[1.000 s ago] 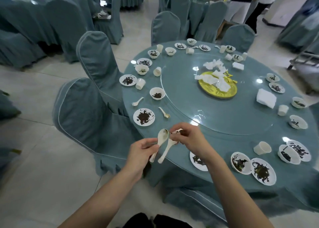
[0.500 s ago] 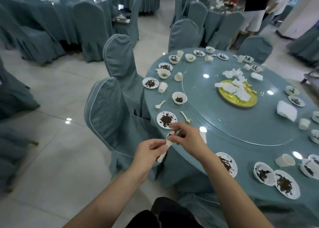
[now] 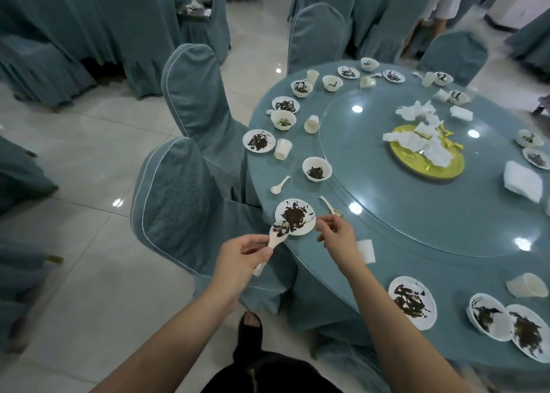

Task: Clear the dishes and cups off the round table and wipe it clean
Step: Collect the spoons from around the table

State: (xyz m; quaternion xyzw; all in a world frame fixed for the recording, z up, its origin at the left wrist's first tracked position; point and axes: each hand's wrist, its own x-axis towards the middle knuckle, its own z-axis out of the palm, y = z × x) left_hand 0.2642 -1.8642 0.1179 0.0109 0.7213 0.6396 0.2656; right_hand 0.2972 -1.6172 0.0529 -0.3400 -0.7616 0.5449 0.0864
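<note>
Head cam: left hand (image 3: 238,261) grips soiled spoons (image 3: 275,239) off table (image 3: 401,273) edge; right hand (image 3: 334,233), fingers curled (holding nothing visible), hovers by dirty plate (image 3: 294,217). Step: collecting cutlery. Next, prob. needs reaching the spoon (image 3: 330,206) just beyond.

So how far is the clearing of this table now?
Nearly nothing looks done: the table still holds many dirty plates, bowls and cups, plus tissues on the yellow dish. In hand: the left hand holds a spoon, the right hand reaches at the nearest plate. Left: two more spoons, all dishes, then wiping.
</note>
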